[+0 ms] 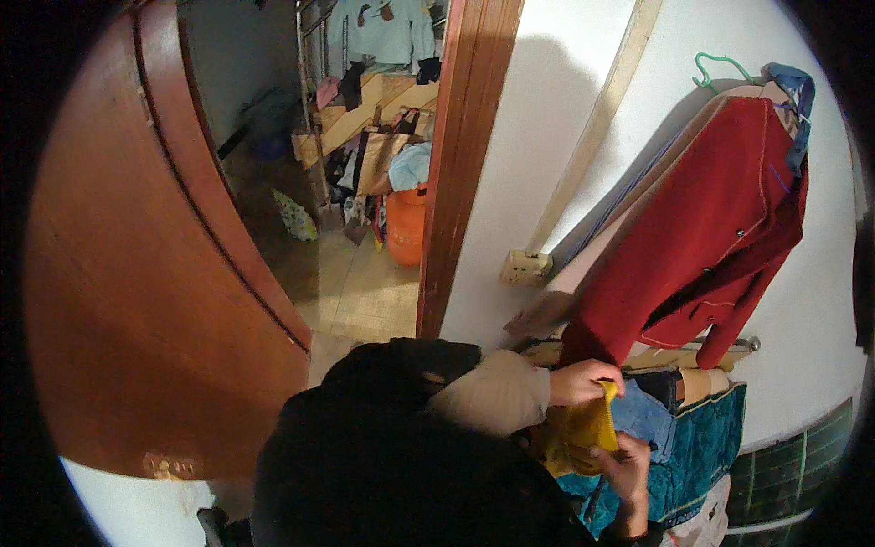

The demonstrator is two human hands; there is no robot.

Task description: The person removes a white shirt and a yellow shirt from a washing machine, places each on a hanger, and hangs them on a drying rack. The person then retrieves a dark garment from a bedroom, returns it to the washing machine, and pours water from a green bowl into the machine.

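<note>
A yellow garment or cloth (577,434) with a ribbed edge hangs between my two hands. My left hand (586,381), coming from a beige sleeve, grips its upper edge. Lower down, my right hand (627,466) holds the same edge between thumb and fingers, and part of the fingers is hidden by the cloth. Beside the hands, folded light-blue denim (642,417) lies on a teal cloth with a gold border (704,444). Dark folded clothing (656,388) and a tan item (704,385) are behind the denim.
A red jacket (704,205) and other clothes hang on the white wall above the pile. A wall socket box (526,268) is left of them. The brown door (150,273) stands open beside its wooden frame (465,157); beyond it are an orange container (407,229) and bags.
</note>
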